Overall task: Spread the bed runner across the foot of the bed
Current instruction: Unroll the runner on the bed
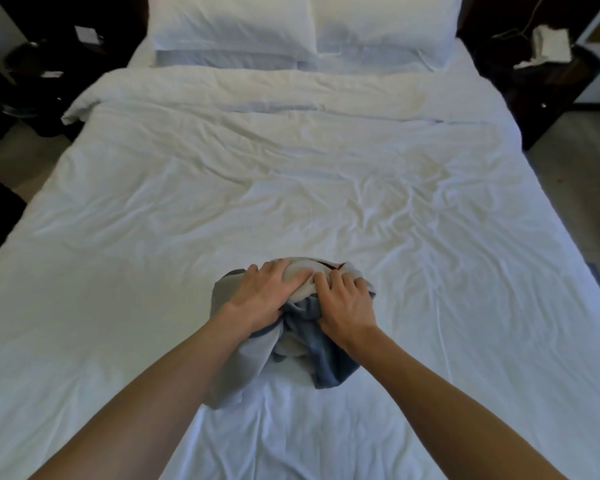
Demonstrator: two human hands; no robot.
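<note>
The bed runner point(302, 358) is a bunched heap of grey and blue cloth with a pale part and a thin red strip on top. It lies near the foot of the bed point(153, 220), which is covered by a wrinkled white duvet. My left hand point(264, 292) grips the heap's left side, its thumb tucked under a fold. My right hand point(347, 306) grips the right side, fingertips dug into the pale cloth. The two hands sit close together on top of the heap.
Two white pillows point(229, 26) lie at the head of the bed. A dark nightstand point(548, 77) with white cloth on it stands at the right, and dark furniture point(32, 81) at the left. Floor shows on both sides of the bed.
</note>
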